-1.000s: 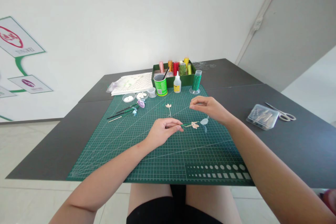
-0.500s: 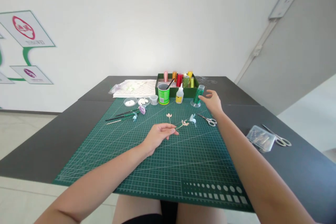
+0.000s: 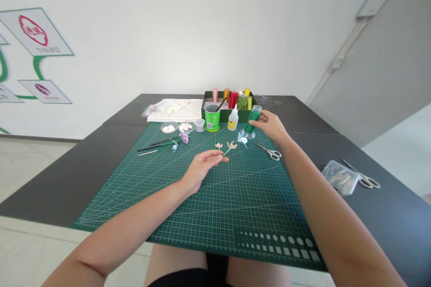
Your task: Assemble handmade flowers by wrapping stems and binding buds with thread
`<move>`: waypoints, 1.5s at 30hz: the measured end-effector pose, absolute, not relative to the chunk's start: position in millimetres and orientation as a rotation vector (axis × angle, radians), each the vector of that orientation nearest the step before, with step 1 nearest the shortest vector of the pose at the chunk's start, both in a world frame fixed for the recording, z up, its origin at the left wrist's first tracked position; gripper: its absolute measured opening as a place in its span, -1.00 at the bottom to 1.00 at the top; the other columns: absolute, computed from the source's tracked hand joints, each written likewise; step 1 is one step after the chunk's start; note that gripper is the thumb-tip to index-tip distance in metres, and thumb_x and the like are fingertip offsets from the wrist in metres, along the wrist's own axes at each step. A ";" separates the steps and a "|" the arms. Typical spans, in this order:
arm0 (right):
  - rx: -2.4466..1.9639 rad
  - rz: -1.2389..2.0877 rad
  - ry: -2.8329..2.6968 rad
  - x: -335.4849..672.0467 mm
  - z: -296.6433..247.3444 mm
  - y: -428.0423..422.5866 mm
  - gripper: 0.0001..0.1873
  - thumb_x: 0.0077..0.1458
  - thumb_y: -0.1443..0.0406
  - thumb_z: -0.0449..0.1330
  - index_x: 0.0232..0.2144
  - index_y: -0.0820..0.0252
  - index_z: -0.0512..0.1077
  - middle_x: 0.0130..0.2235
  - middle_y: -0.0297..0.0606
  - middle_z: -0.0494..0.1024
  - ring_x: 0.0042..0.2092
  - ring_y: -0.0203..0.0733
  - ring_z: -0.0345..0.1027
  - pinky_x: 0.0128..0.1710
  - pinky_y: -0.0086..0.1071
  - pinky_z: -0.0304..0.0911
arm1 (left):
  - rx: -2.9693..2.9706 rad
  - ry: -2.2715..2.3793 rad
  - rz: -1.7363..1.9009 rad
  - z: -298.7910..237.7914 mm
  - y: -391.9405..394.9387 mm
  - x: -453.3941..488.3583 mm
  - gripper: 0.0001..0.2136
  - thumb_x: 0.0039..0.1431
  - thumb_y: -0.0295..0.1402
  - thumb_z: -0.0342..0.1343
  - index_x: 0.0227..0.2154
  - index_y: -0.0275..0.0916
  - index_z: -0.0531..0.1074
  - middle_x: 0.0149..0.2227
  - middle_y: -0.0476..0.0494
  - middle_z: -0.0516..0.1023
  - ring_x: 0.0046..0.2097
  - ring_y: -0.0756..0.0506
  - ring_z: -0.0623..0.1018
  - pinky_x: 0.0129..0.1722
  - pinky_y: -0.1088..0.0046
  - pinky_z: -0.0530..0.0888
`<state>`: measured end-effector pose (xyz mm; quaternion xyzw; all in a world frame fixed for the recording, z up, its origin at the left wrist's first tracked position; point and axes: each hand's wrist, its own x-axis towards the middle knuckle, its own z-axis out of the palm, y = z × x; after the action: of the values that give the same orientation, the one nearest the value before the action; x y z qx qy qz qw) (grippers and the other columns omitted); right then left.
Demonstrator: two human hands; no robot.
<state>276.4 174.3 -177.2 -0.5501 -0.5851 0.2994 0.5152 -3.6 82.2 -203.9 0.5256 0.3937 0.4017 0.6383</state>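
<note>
My left hand (image 3: 204, 166) is closed in a pinch on the thin green stem of a small artificial flower spray (image 3: 231, 145) with pale pink petals. A second pale pink bloom (image 3: 218, 145) stands just left of it, and a light blue flower (image 3: 242, 139) shows beyond; whether these share the pinched stem I cannot tell. My right hand (image 3: 272, 126) has its fingers wrapped around a spool of green thread (image 3: 253, 120), which leans to the right on its clear flared base. White-handled scissors (image 3: 270, 152) lie on the green cutting mat (image 3: 215, 215) near my right wrist.
At the back stand a green box (image 3: 204, 110) of coloured thread spools, a green can (image 3: 212, 119) and a glue bottle (image 3: 233, 119). Dishes of white pieces (image 3: 169, 128), tools and a purple flower (image 3: 183, 137) lie left. A plastic case (image 3: 340, 177) and more scissors (image 3: 368, 182) sit right.
My right hand has closed further around the green spool, which now tilts more. My left hand has raised the flower spray slightly, and the blue flower has shifted back towards the spool's base.
</note>
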 end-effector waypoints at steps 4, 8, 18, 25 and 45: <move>-1.177 0.940 -1.585 276.4 -170.6 149.4 -0.49 -0.16 0.26 0.41 -0.09 0.19 0.50 0.00 -0.13 0.64 0.05 0.08 0.53 0.20 0.05 0.33 | 1.131 0.898 0.956 -204.3 86.0 -5.0 -0.66 0.05 -0.17 0.33 -0.16 -0.26 0.57 -0.17 -0.18 0.70 0.02 -0.14 0.57 0.04 0.31 0.37; -1.220 1.022 -1.616 278.3 -177.2 138.6 -0.52 -0.21 0.27 0.42 -0.15 0.18 0.50 -0.07 -0.16 0.67 0.01 0.10 0.55 0.18 0.10 0.35 | 1.072 0.906 0.950 -206.8 88.6 -5.2 -0.63 0.02 -0.15 0.36 -0.16 -0.25 0.57 -0.17 -0.18 0.70 0.01 -0.12 0.57 0.03 0.35 0.37; -1.323 0.909 -1.794 294.0 -192.7 141.7 -0.38 -0.12 0.16 0.42 0.04 0.14 0.50 0.06 -0.14 0.60 0.11 0.11 0.47 0.21 0.12 0.27 | 1.091 0.931 0.934 -206.9 88.9 -5.5 -0.64 0.01 -0.16 0.36 -0.17 -0.25 0.57 -0.17 -0.18 0.70 0.00 -0.12 0.57 -0.02 0.37 0.37; -1.458 0.542 -2.055 310.4 -207.1 152.7 -0.74 -0.05 0.16 0.31 -0.27 0.06 0.64 0.03 -0.25 0.61 0.14 0.07 0.43 0.26 0.01 0.18 | 1.105 0.936 0.912 -204.6 87.2 -5.3 -0.65 0.02 -0.17 0.35 -0.17 -0.25 0.57 -0.20 -0.16 0.70 -0.01 -0.13 0.57 -0.03 0.35 0.37; -1.741 0.430 -2.034 288.3 -171.7 127.9 -0.89 -0.03 0.26 0.29 -0.54 0.12 0.60 -0.40 -0.29 0.66 -0.26 -0.07 0.57 -0.14 -0.29 0.39 | 1.072 0.917 0.920 -206.3 88.7 -5.8 -0.64 -0.01 -0.16 0.38 -0.18 -0.25 0.59 -0.18 -0.19 0.70 -0.02 -0.14 0.55 -0.05 0.37 0.34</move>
<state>288.3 127.9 -171.7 -0.6273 -0.7327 0.1550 0.2134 -5.8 88.7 -206.3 0.4747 0.4061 0.4074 0.6661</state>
